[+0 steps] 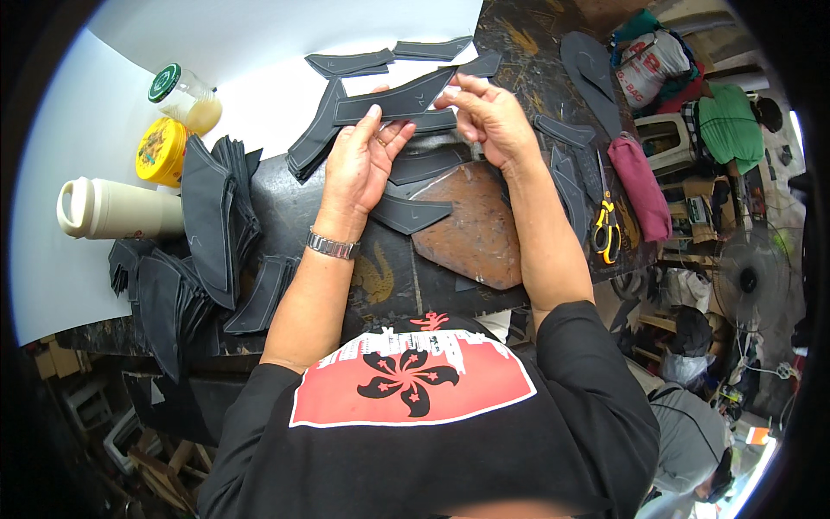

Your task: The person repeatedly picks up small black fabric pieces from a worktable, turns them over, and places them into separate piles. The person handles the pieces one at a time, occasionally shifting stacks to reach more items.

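Note:
A black curved material piece [389, 102] with a pale line along its edge is raised over the table. My left hand [356, 164] grips its lower edge, thumb on top and fingers partly behind. At the piece's right end, the thumb and index finger of my right hand [494, 117] pinch its edge, while the other fingers curl. Beneath and around it lie similar black pieces: a stack [313, 138] on the left, two pieces [350, 62] beyond, and one piece [411, 212] nearer me. A worn brown board [471, 229] lies below my right hand.
On the left stand piled black pieces [212, 225], a cream tumbler [121, 209], a yellow tub [161, 151] and a green-lidded jar [186, 99]. Yellow-handled scissors [607, 229] and a maroon pouch [640, 189] lie right. Beyond are a fan [749, 278] and two other people [731, 128].

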`<action>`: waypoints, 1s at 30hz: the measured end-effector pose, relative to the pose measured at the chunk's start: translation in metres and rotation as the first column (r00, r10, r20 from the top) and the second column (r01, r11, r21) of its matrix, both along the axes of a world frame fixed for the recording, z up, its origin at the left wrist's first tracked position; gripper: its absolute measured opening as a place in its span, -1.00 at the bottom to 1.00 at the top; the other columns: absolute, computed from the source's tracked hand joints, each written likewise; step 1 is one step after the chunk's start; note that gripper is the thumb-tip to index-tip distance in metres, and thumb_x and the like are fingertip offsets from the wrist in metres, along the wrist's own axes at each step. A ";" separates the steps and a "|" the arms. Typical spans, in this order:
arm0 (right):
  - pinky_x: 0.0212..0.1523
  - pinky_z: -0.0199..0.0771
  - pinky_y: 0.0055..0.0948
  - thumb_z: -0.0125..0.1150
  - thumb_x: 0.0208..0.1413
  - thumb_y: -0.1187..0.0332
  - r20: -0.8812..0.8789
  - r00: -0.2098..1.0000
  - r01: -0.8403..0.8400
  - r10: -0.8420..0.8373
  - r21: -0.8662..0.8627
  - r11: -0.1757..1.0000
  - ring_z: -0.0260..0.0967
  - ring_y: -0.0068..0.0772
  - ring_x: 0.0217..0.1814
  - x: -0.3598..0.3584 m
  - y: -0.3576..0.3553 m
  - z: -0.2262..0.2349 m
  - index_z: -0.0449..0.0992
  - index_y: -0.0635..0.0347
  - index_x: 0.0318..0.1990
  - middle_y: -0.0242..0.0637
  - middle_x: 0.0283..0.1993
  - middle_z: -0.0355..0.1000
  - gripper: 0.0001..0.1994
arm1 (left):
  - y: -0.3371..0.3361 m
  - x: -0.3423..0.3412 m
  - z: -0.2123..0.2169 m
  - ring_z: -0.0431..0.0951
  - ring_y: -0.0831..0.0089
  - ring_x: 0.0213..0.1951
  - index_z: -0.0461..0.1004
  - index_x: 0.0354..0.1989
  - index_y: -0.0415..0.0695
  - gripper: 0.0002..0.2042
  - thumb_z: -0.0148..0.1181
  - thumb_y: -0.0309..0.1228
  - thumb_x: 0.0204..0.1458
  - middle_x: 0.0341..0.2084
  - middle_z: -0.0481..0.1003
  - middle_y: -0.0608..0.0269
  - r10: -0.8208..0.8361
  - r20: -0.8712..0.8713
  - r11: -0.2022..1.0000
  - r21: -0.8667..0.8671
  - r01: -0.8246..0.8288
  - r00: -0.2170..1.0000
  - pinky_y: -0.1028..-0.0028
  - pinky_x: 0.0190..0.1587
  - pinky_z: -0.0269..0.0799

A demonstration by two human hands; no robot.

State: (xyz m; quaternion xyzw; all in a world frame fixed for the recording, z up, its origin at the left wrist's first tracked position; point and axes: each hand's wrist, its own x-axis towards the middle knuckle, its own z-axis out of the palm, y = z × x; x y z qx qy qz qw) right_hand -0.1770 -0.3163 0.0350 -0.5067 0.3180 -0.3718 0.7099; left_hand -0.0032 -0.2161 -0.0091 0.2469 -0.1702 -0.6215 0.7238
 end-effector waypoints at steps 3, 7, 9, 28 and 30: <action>-0.72 0.10 -0.71 0.37 0.10 0.43 -0.010 0.998 -0.069 0.069 0.059 0.996 0.18 -0.71 -0.70 0.006 0.006 -0.004 0.56 0.36 -0.19 -0.26 -0.35 0.54 -0.80 | 0.000 -0.003 -0.001 0.52 0.25 0.07 0.38 0.17 -0.27 -0.68 -0.03 -0.36 0.34 0.04 0.50 0.05 0.002 0.052 0.999 0.036 -0.004 0.999 0.28 0.16 0.47; -0.72 0.09 -0.70 0.37 0.09 0.46 -0.037 0.995 0.094 -0.096 -0.045 0.995 0.17 -0.73 -0.70 0.006 0.006 -0.005 0.57 0.31 -0.28 -0.35 -0.45 0.49 -0.88 | -0.001 -0.003 0.003 0.52 0.28 0.05 0.34 0.21 -0.23 -0.66 0.02 -0.37 0.32 0.07 0.48 0.03 -0.037 0.091 0.994 0.107 0.028 0.995 0.32 0.13 0.49; -0.71 0.08 -0.69 0.36 0.08 0.48 0.018 0.983 0.184 -0.185 -0.201 0.962 0.16 -0.74 -0.71 -0.006 -0.004 -0.003 0.56 0.29 -0.30 -0.40 -0.50 0.46 -0.90 | 0.001 -0.004 0.005 0.52 0.30 0.05 0.32 0.23 -0.22 -0.64 0.04 -0.37 0.31 0.07 0.48 0.02 -0.006 0.170 0.998 0.065 -0.005 0.985 0.35 0.12 0.49; -0.59 0.39 -0.51 0.16 0.13 0.63 -0.279 0.581 0.506 -0.765 -0.613 0.607 0.40 -0.58 -0.61 -0.060 -0.063 -0.026 0.44 0.32 0.11 -0.31 -0.47 0.46 -0.64 | 0.003 0.000 0.002 0.54 0.42 -0.01 0.39 0.17 -0.18 -0.68 0.09 -0.40 0.28 -0.02 0.53 0.09 0.037 0.266 0.992 0.103 -0.067 0.963 0.46 0.05 0.49; -0.58 0.40 -0.51 0.14 0.13 0.64 -0.280 0.586 0.512 -0.760 -0.599 0.615 0.41 -0.57 -0.61 -0.061 -0.064 -0.028 0.43 0.33 0.11 -0.30 -0.46 0.46 -0.64 | 0.003 0.000 0.002 0.54 0.42 -0.01 0.39 0.17 -0.18 -0.68 0.10 -0.40 0.28 -0.02 0.53 0.09 0.031 0.265 0.992 0.109 -0.062 0.964 0.46 0.05 0.49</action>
